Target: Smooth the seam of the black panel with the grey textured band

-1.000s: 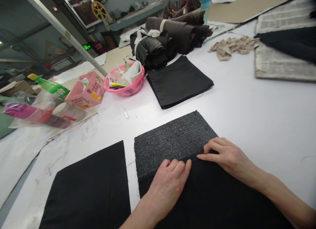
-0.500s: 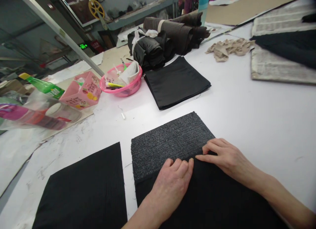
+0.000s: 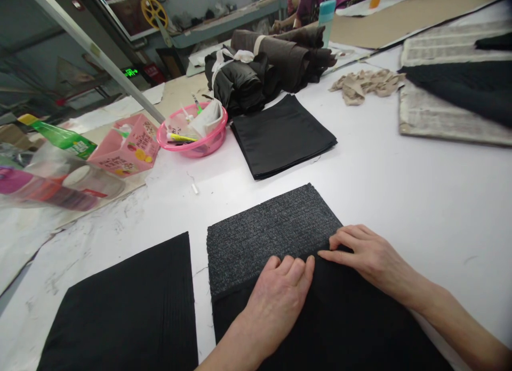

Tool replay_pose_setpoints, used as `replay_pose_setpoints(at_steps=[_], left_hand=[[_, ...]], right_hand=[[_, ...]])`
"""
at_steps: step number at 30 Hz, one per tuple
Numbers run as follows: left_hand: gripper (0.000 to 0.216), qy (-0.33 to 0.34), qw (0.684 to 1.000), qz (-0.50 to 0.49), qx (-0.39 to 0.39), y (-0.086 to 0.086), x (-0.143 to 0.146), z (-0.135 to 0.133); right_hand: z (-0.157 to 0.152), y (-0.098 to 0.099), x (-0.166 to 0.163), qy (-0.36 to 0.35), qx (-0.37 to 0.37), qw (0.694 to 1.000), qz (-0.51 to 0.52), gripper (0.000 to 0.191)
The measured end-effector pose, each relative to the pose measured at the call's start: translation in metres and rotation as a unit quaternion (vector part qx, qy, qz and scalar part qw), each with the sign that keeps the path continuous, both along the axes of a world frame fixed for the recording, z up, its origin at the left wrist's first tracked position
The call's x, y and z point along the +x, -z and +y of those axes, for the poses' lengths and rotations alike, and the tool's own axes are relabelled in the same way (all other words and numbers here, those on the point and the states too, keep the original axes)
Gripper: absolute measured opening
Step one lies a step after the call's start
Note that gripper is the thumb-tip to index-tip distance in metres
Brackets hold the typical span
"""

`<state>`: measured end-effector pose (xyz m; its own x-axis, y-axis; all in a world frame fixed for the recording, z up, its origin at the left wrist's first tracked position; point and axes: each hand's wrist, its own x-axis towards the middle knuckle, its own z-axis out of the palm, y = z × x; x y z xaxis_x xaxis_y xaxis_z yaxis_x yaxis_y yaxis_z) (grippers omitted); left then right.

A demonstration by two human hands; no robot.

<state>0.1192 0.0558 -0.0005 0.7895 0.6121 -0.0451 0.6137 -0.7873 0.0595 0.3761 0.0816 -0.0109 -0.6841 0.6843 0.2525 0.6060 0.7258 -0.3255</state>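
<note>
A black fabric piece (image 3: 332, 317) lies in front of me, its upper edge along a dark grey speckled textile piece (image 3: 268, 232). My left hand (image 3: 282, 293) is closed, fingers curled down on the black fabric at that edge. Just to its right, my right hand (image 3: 368, 256) pinches the same edge, thumb and forefinger close to my left thumb. What lies under the fingertips is hidden. To the left is a pleated-looking black cloth stack (image 3: 128, 307). Beyond the grey piece sits another stack of black fabric (image 3: 282, 136).
Pink basin (image 3: 200, 147) with small tools, pink box (image 3: 124, 152), green bottle (image 3: 64, 139) and plastic-wrapped items stand at left. Dark fabric rolls (image 3: 272, 56), beige scraps (image 3: 366, 85) and a board (image 3: 432, 115) under dark cloth lie farther back. A person in purple (image 3: 316, 2) is behind.
The view has shifted slightly, so the table items sit a little farther left. Both hands keep nearly the same places on the fabric edge.
</note>
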Motion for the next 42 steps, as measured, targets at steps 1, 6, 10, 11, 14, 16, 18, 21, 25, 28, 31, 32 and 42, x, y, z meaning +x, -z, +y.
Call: replay_pose_setpoints(at_steps=[1, 6, 10, 11, 14, 16, 18, 21, 25, 28, 31, 32, 42], left_hand=[[0.049, 0.0, 1.0, 0.002, -0.002, -0.001, 0.001, 0.001], [0.049, -0.004, 1.0, -0.003, -0.008, -0.003, 0.002, 0.003], [0.046, -0.005, 1.0, -0.018, -0.006, -0.003, 0.005, 0.002], [0.046, -0.004, 1.0, -0.021, -0.004, -0.003, 0.006, 0.002], [0.047, 0.0, 1.0, -0.025, -0.002, -0.002, 0.01, 0.002], [0.05, -0.001, 1.0, -0.027, -0.002, -0.002, 0.013, 0.003], [0.05, -0.006, 1.0, -0.029, -0.002, -0.002, 0.015, 0.004], [0.048, -0.011, 0.999, -0.033, -0.001, 0.0, 0.018, 0.006], [0.047, -0.005, 0.999, -0.035, 0.013, 0.002, 0.021, 0.006], [0.047, 0.002, 0.999, -0.029, 0.02, 0.0, 0.022, 0.006], [0.048, 0.003, 0.999, -0.028, 0.019, -0.002, 0.024, 0.008], [0.048, 0.002, 0.999, -0.029, 0.017, -0.003, 0.024, 0.008], [0.039, 0.01, 0.998, -0.05, 0.029, -0.005, 0.035, 0.01]], right_hand=[[0.0, 0.0, 0.0, 0.0, 0.004, 1.0, 0.001, 0.031], [0.0, -0.001, 0.004, 0.006, 0.018, 1.0, 0.001, 0.031], [0.0, -0.003, 0.01, 0.01, 0.012, 1.0, -0.017, 0.032], [0.0, -0.003, 0.011, 0.01, 0.012, 1.0, -0.02, 0.032], [-0.001, -0.005, 0.014, 0.012, 0.015, 1.0, -0.021, 0.032], [-0.001, -0.006, 0.016, 0.017, 0.02, 0.999, -0.021, 0.032], [-0.002, -0.007, 0.017, 0.021, 0.023, 0.999, -0.021, 0.03], [-0.003, -0.009, 0.019, 0.024, 0.016, 0.999, -0.024, 0.029], [-0.002, -0.01, 0.023, 0.027, 0.011, 0.999, -0.029, 0.029], [-0.001, -0.01, 0.027, 0.031, 0.02, 0.999, -0.03, 0.032], [-0.001, -0.009, 0.03, 0.039, 0.024, 0.999, -0.028, 0.034], [-0.002, -0.009, 0.03, 0.042, 0.024, 0.998, -0.026, 0.033], [-0.002, -0.008, 0.031, 0.03, 0.012, 0.999, -0.015, 0.03]])
